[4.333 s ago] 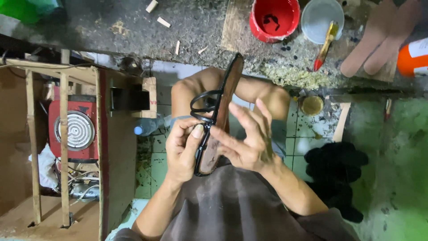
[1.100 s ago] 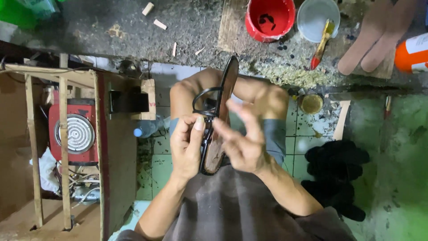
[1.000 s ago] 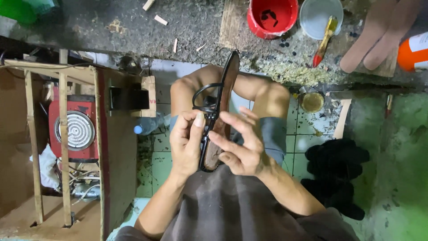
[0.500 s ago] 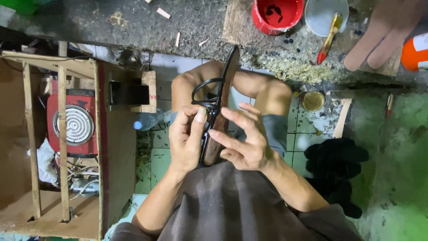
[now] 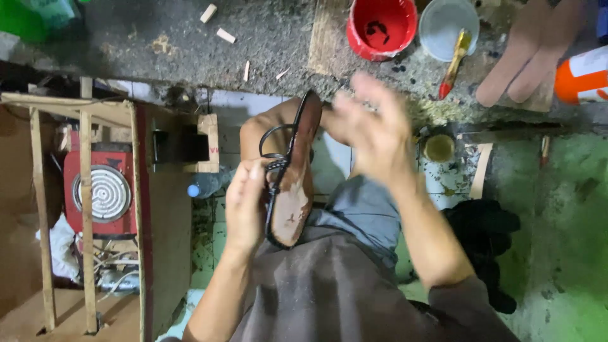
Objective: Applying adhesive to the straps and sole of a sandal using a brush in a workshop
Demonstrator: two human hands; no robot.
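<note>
My left hand [image 5: 246, 206] grips a brown sandal [image 5: 294, 183] with black straps, held on edge over my lap so its reddish-brown sole faces right. My right hand [image 5: 373, 130] is blurred, raised off the sandal with fingers spread, holding nothing, near the edge of the grey work surface [image 5: 272, 38]. On that surface sit a red cup [image 5: 381, 25] with dark residue and a clear cup [image 5: 448, 22] with a yellow-handled, red-tipped brush [image 5: 453, 63] leaning across it.
Pale brown sole blanks [image 5: 532, 54] and an orange-and-white can [image 5: 586, 75] lie at the top right. A wooden rack [image 5: 82, 209] holding a red electric coil stove [image 5: 101, 193] stands at the left. A small tin [image 5: 438, 147] and a black heap [image 5: 481, 240] are on the green floor.
My right hand has left the sandal's sole and swung up and right toward the work surface. My left hand keeps its hold on the sandal.
</note>
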